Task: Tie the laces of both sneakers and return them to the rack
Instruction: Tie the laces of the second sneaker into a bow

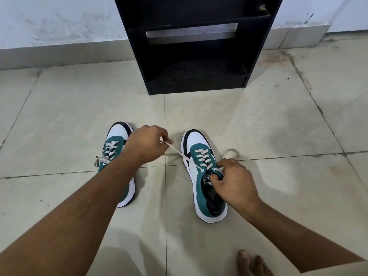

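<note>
From the head camera, two teal, white and black sneakers stand side by side on the pale tiled floor [219,108], toes pointing toward a black rack [196,46] that stands against the white wall [59,20]. The left arm stretches forward across the heel half of the left sneaker [115,142], hiding much of it; its laces look loose near the ankle opening. The left hand [146,143] hovers in the gap between the two shoes, knuckles up, fingers curled into a pinch around one end of a pale lace [180,153], which runs taut and slanting from the pinch down to the upper eyelets of the right sneaker [201,176]. The right arm comes in from the lower right, wrist bent, and the right hand [234,178] sits over that shoe's tongue and ankle opening, fingers folded tightly on the tongue or collar there; exactly which part it grips cannot be told. Just beyond this hand the other lace end [232,152] lies in a loop on the floor beside the shoe. Bare toes [252,262] show at the bottom edge.
</note>
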